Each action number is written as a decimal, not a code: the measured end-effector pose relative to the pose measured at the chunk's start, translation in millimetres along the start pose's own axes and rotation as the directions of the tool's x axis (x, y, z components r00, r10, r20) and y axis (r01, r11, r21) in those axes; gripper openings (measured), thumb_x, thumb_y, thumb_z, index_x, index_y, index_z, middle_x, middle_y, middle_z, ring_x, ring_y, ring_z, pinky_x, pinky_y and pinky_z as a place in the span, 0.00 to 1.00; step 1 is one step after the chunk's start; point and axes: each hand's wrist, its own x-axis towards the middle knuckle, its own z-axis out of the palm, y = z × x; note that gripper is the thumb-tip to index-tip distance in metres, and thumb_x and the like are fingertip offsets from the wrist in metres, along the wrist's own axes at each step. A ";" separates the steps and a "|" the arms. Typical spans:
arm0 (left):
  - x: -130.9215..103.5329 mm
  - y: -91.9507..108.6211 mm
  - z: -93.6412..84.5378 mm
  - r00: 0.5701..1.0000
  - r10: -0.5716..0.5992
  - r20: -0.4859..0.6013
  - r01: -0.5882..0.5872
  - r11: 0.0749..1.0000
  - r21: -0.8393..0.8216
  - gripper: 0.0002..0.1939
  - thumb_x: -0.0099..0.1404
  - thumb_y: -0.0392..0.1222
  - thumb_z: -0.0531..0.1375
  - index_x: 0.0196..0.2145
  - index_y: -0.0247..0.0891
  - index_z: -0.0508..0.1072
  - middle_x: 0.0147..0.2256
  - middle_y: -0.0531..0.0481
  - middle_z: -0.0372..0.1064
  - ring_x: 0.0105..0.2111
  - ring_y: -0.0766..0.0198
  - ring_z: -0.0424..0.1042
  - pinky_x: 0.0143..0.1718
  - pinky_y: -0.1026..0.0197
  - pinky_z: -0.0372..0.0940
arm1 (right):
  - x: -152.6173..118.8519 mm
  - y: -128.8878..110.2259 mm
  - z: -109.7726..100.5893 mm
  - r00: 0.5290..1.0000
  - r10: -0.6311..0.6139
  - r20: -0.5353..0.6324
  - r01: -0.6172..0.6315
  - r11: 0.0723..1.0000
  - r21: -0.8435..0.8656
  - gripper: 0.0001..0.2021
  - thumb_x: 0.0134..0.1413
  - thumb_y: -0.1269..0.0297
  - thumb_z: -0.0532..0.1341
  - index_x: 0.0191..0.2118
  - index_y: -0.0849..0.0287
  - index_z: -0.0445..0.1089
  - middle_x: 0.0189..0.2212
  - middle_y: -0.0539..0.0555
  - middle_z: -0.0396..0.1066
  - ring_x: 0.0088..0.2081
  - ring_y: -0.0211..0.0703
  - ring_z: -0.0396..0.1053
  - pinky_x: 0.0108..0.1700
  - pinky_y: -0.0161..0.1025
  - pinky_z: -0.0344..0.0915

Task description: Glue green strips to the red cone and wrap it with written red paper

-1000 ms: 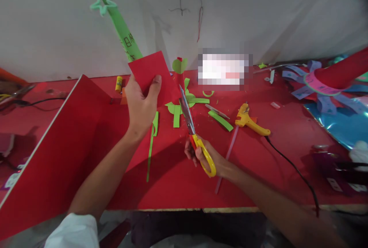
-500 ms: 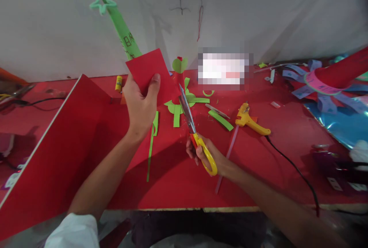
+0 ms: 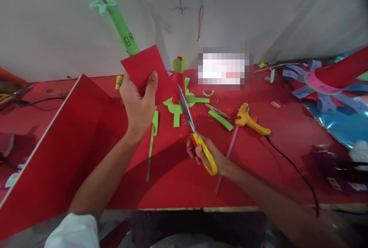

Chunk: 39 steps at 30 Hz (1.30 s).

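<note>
My left hand (image 3: 139, 102) pinches a piece of red paper (image 3: 145, 64) above the table, thumb on the near face and fingers hidden behind. In my right hand (image 3: 205, 150) are scissors (image 3: 188, 114) with yellow and red handles, their blades pointing up and to the left. The blade tips lie close to the paper's right edge; whether they touch it I cannot tell. Behind the blades stands a red and green paper flower (image 3: 180, 66) with green strips round its base. A thin green paper strip (image 3: 149, 156) lies below my left hand.
A yellow glue gun (image 3: 250, 120) with a black cord lies right of the scissors, near a pale glue stick (image 3: 230, 148). A big red board (image 3: 57, 144) leans at left. A yellow glue tube (image 3: 118, 82) stands behind my left hand. Red paper craft (image 3: 339, 69) juts in at right.
My left hand has shifted slightly left with the red paper, away from the scissors. My right hand and the scissors have hardly moved.
</note>
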 end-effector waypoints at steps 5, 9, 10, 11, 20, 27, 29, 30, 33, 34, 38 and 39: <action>-3.2 1.0 1.8 0.999 0.006 0.041 -0.007 1.000 0.016 0.18 0.69 0.62 0.61 0.42 0.47 0.72 0.40 0.50 0.76 0.45 0.54 0.75 0.49 0.50 0.73 | -1.1 2.7 0.1 0.998 -0.055 0.018 0.056 0.997 -0.055 0.34 0.57 0.25 0.51 0.44 0.55 0.63 0.35 0.51 0.66 0.26 0.35 0.57 0.28 0.36 0.57; -5.3 3.6 3.7 0.998 0.016 0.063 -0.017 1.000 0.023 0.17 0.70 0.61 0.61 0.43 0.45 0.72 0.40 0.49 0.75 0.46 0.53 0.75 0.50 0.49 0.73 | -1.0 -0.2 -1.5 0.998 -0.058 0.016 0.059 0.990 -0.127 0.35 0.58 0.24 0.48 0.45 0.54 0.65 0.39 0.55 0.69 0.30 0.38 0.60 0.29 0.37 0.60; -5.6 3.8 4.0 0.998 0.017 0.062 -0.018 1.000 0.025 0.17 0.70 0.61 0.61 0.43 0.45 0.72 0.40 0.49 0.75 0.46 0.53 0.75 0.50 0.49 0.73 | -1.0 -0.5 -2.2 0.998 -0.055 0.021 0.057 0.990 -0.131 0.35 0.58 0.24 0.48 0.46 0.54 0.65 0.40 0.55 0.70 0.30 0.38 0.61 0.29 0.37 0.60; -5.8 3.7 4.2 0.998 0.019 0.059 -0.020 0.999 0.027 0.17 0.70 0.61 0.61 0.43 0.45 0.72 0.40 0.49 0.75 0.45 0.53 0.75 0.50 0.49 0.73 | -1.1 -0.6 -2.9 0.998 -0.056 0.026 0.059 0.990 -0.130 0.35 0.59 0.25 0.48 0.46 0.54 0.65 0.40 0.55 0.70 0.30 0.38 0.61 0.29 0.37 0.60; -7.1 3.2 6.5 0.998 0.011 0.057 -0.011 1.000 0.009 0.15 0.69 0.59 0.62 0.41 0.45 0.72 0.39 0.50 0.75 0.41 0.56 0.75 0.47 0.50 0.73 | -1.4 -1.5 -3.5 0.994 -0.105 0.035 0.107 0.991 -0.080 0.31 0.62 0.28 0.50 0.45 0.55 0.64 0.39 0.56 0.71 0.30 0.38 0.64 0.28 0.36 0.57; -9.3 2.0 6.4 0.996 -0.001 0.085 0.001 1.000 0.002 0.16 0.69 0.59 0.62 0.42 0.44 0.72 0.39 0.50 0.74 0.43 0.55 0.75 0.51 0.48 0.72 | -1.2 -7.5 -1.3 0.994 -0.111 -0.021 0.110 0.992 -0.056 0.31 0.60 0.28 0.53 0.43 0.55 0.64 0.34 0.53 0.71 0.30 0.39 0.66 0.28 0.36 0.58; -9.6 0.5 6.7 0.997 0.003 0.083 -0.002 1.000 -0.008 0.17 0.69 0.59 0.62 0.43 0.44 0.72 0.38 0.51 0.74 0.41 0.56 0.75 0.50 0.49 0.73 | -1.0 -8.7 -1.1 0.994 -0.104 -0.037 0.102 0.994 -0.048 0.30 0.60 0.29 0.54 0.42 0.55 0.64 0.33 0.53 0.70 0.30 0.39 0.66 0.28 0.36 0.57; -9.6 -0.1 7.0 0.997 0.008 0.079 -0.007 1.000 -0.007 0.17 0.69 0.60 0.62 0.43 0.44 0.72 0.38 0.51 0.74 0.41 0.57 0.75 0.49 0.50 0.73 | -0.9 -9.0 -1.2 0.994 -0.103 -0.040 0.102 0.994 -0.045 0.30 0.61 0.29 0.54 0.42 0.55 0.64 0.33 0.53 0.70 0.30 0.39 0.66 0.28 0.36 0.57; -9.3 -0.9 7.8 0.997 0.023 0.067 -0.023 1.000 0.009 0.19 0.68 0.62 0.63 0.42 0.43 0.72 0.37 0.51 0.75 0.39 0.58 0.75 0.45 0.51 0.74 | -0.6 -8.7 -1.9 0.993 -0.110 -0.039 0.108 0.993 -0.053 0.30 0.61 0.29 0.54 0.42 0.56 0.64 0.32 0.52 0.70 0.30 0.39 0.66 0.27 0.35 0.57; -8.9 -0.8 7.9 0.998 0.027 0.064 -0.028 1.000 0.013 0.19 0.68 0.62 0.63 0.42 0.43 0.72 0.37 0.51 0.75 0.38 0.58 0.75 0.45 0.51 0.74 | -0.5 -8.4 -2.3 0.993 -0.112 -0.038 0.109 0.992 -0.059 0.30 0.61 0.29 0.54 0.42 0.56 0.64 0.32 0.52 0.70 0.30 0.38 0.66 0.27 0.35 0.57; -6.9 -0.1 7.5 0.998 0.041 0.047 -0.042 0.999 0.004 0.18 0.68 0.61 0.63 0.41 0.44 0.73 0.37 0.50 0.75 0.37 0.57 0.75 0.42 0.52 0.73 | -0.7 -7.3 -3.8 0.994 -0.108 -0.032 0.106 0.992 -0.062 0.29 0.61 0.30 0.55 0.42 0.56 0.64 0.31 0.51 0.70 0.27 0.36 0.62 0.27 0.35 0.56; -6.4 0.0 7.2 0.998 0.046 0.037 -0.046 0.999 -0.001 0.17 0.68 0.60 0.63 0.41 0.44 0.73 0.37 0.50 0.75 0.37 0.57 0.75 0.42 0.52 0.73 | -0.8 -7.4 -4.1 0.994 -0.105 -0.029 0.103 0.993 -0.059 0.29 0.61 0.30 0.55 0.42 0.56 0.64 0.31 0.51 0.70 0.27 0.36 0.62 0.27 0.35 0.56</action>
